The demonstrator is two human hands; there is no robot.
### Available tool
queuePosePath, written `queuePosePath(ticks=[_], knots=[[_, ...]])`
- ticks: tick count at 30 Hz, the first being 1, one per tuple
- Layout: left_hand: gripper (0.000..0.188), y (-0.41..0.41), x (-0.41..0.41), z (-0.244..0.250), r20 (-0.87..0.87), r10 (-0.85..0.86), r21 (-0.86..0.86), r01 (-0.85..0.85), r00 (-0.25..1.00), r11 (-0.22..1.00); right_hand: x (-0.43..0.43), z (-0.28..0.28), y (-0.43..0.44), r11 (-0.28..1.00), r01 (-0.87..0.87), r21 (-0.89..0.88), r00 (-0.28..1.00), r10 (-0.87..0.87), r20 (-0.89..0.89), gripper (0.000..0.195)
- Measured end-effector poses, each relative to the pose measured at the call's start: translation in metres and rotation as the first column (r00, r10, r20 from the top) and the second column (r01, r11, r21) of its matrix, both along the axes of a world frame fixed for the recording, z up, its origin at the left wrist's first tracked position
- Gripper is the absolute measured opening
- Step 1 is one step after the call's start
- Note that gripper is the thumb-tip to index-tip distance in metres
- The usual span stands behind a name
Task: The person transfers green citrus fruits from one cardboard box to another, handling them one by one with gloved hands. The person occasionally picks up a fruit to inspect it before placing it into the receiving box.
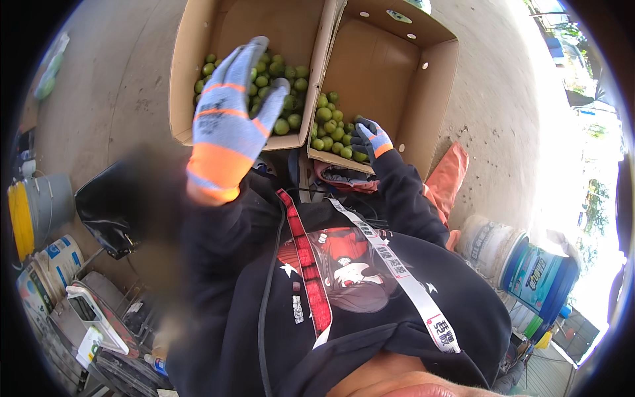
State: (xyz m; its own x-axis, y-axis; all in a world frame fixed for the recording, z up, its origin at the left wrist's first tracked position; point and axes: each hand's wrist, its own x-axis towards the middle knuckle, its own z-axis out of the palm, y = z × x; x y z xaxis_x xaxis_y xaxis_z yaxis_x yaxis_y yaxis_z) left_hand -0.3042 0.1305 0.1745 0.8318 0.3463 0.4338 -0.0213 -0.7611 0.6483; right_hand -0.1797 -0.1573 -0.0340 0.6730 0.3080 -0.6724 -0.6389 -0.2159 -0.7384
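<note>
My left hand (235,104), in a blue-grey and orange work glove, is raised over the left cardboard box (181,94), fingers and thumb apart. Beneath it lie many round green fruits (281,126), partly hidden by the hand. In the right cardboard box (439,94), my right hand (367,137), gloved alike, reaches over the near wall into the near corner. Its fingers are bent against more green fruits (330,126); whether they grip one cannot be made out. The two boxes stand side by side, open at the top.
Plastic buckets stand at the right (531,278) and left (42,211). A black bag (106,208) is left of my left arm. A phone (94,317) rests at lower left. Salmon-coloured cloth (449,173) lies beside the right box. Concrete floor (124,74) surrounds the boxes.
</note>
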Motion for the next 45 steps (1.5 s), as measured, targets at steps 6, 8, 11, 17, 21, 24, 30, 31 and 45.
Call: queuePosePath(ticks=[6,8,11,17,21,24,30,31,45], knots=[[0.046,0.014,0.005,-0.02,-0.046,0.082,-0.259,-0.091,0.996,0.962,0.043,-0.065,0.038,0.853,-0.28,-0.44,0.861,0.426,0.278,0.058],[0.045,0.009,0.013,-0.026,-0.056,0.028,-0.211,-0.039,0.998,0.977,0.058,-0.065,0.064,0.675,-0.343,-0.653,0.742,0.621,0.253,0.071],[0.053,-0.015,0.019,-0.039,-0.167,-0.133,-0.062,0.125,0.977,0.99,0.07,-0.068,0.1,0.478,-0.347,-0.807,0.689,0.714,0.127,0.074],[0.057,-0.029,0.022,-0.056,-0.427,-0.242,-0.042,0.248,0.871,0.968,0.09,-0.082,0.115,0.255,-0.555,-0.792,0.541,0.834,-0.111,0.082],[0.057,-0.027,0.029,-0.056,-0.349,-0.213,-0.046,0.21,0.913,0.977,0.089,-0.084,0.116,0.295,-0.537,-0.79,0.571,0.817,-0.084,0.079],[0.056,-0.03,0.029,-0.059,-0.367,-0.229,-0.049,0.228,0.901,0.973,0.066,-0.062,0.112,0.279,-0.468,-0.839,0.543,0.839,-0.024,0.075],[0.055,-0.031,0.025,-0.058,-0.368,-0.225,-0.014,0.237,0.902,0.971,0.056,-0.084,0.1,0.268,-0.449,-0.852,0.53,0.848,-0.012,0.078],[0.055,-0.032,0.025,-0.059,-0.361,-0.224,-0.001,0.24,0.905,0.971,0.056,-0.09,0.093,0.325,-0.46,-0.826,0.598,0.802,-0.017,0.08],[0.062,-0.04,0.018,-0.061,-0.605,-0.239,0.059,0.342,0.759,0.938,-0.004,-0.116,0.027,0.304,-0.572,-0.762,0.408,0.911,0.057,0.08]])
